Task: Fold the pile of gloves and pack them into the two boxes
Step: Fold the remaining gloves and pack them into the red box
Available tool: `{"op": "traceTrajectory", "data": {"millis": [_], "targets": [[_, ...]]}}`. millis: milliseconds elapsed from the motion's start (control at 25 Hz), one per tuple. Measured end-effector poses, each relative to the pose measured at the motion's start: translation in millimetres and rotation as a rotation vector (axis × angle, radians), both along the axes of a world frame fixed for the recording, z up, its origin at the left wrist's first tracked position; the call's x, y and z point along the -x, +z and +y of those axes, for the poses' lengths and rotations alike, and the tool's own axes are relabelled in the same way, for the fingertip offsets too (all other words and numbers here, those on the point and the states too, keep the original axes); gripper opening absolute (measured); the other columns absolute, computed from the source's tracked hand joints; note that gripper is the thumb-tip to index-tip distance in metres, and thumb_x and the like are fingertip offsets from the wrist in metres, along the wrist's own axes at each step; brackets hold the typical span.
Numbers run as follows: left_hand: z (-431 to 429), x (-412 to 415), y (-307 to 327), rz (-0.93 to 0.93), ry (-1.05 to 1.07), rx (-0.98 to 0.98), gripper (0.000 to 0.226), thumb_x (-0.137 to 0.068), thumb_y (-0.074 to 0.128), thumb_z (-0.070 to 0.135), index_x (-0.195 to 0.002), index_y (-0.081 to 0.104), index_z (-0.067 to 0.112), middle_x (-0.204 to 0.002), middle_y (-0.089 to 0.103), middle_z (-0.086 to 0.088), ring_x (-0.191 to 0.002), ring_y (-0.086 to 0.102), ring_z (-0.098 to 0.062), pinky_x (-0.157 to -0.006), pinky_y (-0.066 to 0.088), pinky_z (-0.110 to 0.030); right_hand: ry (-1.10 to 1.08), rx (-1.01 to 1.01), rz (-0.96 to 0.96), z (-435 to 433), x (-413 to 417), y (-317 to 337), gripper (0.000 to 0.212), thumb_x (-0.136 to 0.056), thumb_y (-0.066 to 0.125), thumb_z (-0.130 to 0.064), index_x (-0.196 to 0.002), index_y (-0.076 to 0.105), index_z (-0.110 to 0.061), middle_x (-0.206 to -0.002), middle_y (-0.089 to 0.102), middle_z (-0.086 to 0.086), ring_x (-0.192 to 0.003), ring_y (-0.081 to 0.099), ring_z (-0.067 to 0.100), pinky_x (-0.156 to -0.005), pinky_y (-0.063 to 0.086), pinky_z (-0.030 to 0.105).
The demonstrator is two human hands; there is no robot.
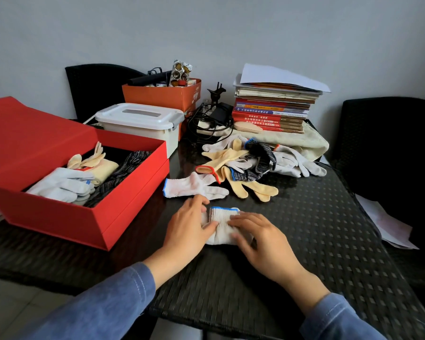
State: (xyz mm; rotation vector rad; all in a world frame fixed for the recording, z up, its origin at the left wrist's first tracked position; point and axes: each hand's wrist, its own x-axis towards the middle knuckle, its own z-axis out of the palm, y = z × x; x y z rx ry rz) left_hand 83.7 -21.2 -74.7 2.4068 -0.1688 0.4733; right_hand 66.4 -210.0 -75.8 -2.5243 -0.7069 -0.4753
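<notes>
The white knit glove with the blue cuff lies folded on the dark woven table under your 2 hands. It looks light, soft and springy, so grip across the fold. Your left hand pinches its left edge; your right hand presses flat, fingers straight. The cuff points away from you, so the long axis runs near to far.

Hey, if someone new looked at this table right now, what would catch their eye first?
The big red box at the left, open with folded gloves inside, stands out most. Near the front of the dark table, the left hand pinches and the right hand presses a white glove with a blue cuff. Behind it sprawls a loose pile of gloves in yellow, white and grey.
</notes>
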Motion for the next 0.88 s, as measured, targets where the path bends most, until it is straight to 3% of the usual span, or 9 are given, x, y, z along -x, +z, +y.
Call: {"op": "traceTrajectory", "data": {"millis": [80,160,240,320,440,520,640,760,880], "targets": [[3.0,0.5,1.1,-0.213,-0.054,-0.108,0.034,-0.076,0.071,0.026,-0.108,0.059,0.018,-0.116,0.055,0.003,-0.101,0.058,-0.018,-0.087,0.040,-0.027,0.011,0.063,0.060,-2.0,0.7,-1.0,0.046,-0.079,0.059,-0.036,-0.125,0.056,-0.027,-0.126,0.059,-0.015,-0.121,0.050,0.006,-0.098,0.043,0.026],[8.4,4.5,6.2,-0.310,-0.241,-0.185,0.031,-0.076,0.063,0.034,-0.104,0.063,0.020,-0.117,0.059,0.005,-0.107,0.056,-0.015,-0.092,0.037,-0.025,-0.002,0.099,0.027,-1.0,-1.0,-2.0,0.053,-0.072,0.061,-0.020,-0.125,0.055,-0.026,-0.121,0.062,-0.011,-0.113,0.056,0.011,-0.090,0.044,0.025],[14.1,11.5,10.1,-0.209,-0.392,-0.289,0.040,-0.074,0.063,0.048,-0.105,0.062,0.023,-0.110,0.064,0.009,-0.103,0.057,-0.013,-0.091,0.038,-0.026,-0.051,0.034,-0.003,2.3,-4.8,-0.3,0.048,-0.071,0.062,-0.015,-0.117,0.057,-0.028,-0.107,0.062,-0.009,-0.099,0.060,0.013,-0.080,0.046,0.026],[18.9,15.7,14.3,-0.104,-0.336,-0.335,0.046,-0.074,0.066,0.053,-0.110,0.059,0.025,-0.106,0.065,0.010,-0.100,0.059,-0.014,-0.086,0.041,-0.028,-0.077,-0.152,0.082,8.6,-11.3,7.3,0.034,-0.079,0.062,-0.019,-0.111,0.057,-0.031,-0.101,0.057,-0.012,-0.095,0.059,0.009,-0.081,0.048,0.027],[35.7,13.5,39.2,-0.091,-0.159,-0.145,0.037,-0.079,0.068,0.048,-0.106,0.060,0.025,-0.095,0.069,0.007,-0.088,0.063,-0.017,-0.075,0.049,-0.036,0.039,-0.401,0.260,31.9,-27.4,29.7,0.019,-0.090,0.055,-0.028,-0.108,0.058,-0.030,-0.099,0.065,-0.011,-0.094,0.061,0.008,-0.085,0.050,0.037],[54.1,11.2,63.8,-0.089,-0.123,-0.040,0.035,-0.079,0.070,0.046,-0.105,0.063,0.023,-0.092,0.070,0.007,-0.084,0.064,-0.015,-0.072,0.050,-0.037,0.120,-0.476,0.273,56.2,-37.7,53.5,0.016,-0.095,0.052,-0.022,-0.110,0.058,-0.024,-0.097,0.066,-0.009,-0.092,0.061,0.005,-0.081,0.050,0.030],[87.2,11.9,99.1,-0.026,-0.075,0.050,0.034,-0.080,0.072,0.039,-0.109,0.064,0.022,-0.094,0.069,0.009,-0.087,0.064,-0.009,-0.077,0.052,-0.032,0.195,-0.470,0.220,97.9,-51.7,88.0,0.016,-0.096,0.051,-0.021,-0.109,0.060,-0.018,-0.091,0.065,-0.012,-0.085,0.059,-0.005,-0.073,0.044,0.013],[133.9,5.4,117.8,0.078,-0.045,0.254,0.038,-0.079,0.074,0.035,-0.115,0.061,0.030,-0.098,0.067,0.014,-0.097,0.063,-0.004,-0.084,0.051,-0.025,0.250,-0.417,0.218,147.4,-72.5,114.3,0.018,-0.094,0.055,-0.025,-0.110,0.062,-0.019,-0.096,0.067,-0.010,-0.091,0.060,0.002,-0.080,0.046,0.018],[182.0,-8.5,118.8,0.117,0.075,0.397,0.030,-0.079,0.074,0.032,-0.107,0.064,0.031,-0.100,0.070,0.003,-0.099,0.065,-0.012,-0.091,0.052,-0.038,0.233,-0.373,0.239,204.5,-97.0,133.6,0.016,-0.090,0.062,-0.028,-0.102,0.058,-0.017,-0.082,0.058,-0.011,-0.077,0.054,0.003,-0.069,0.040,0.011]]}}
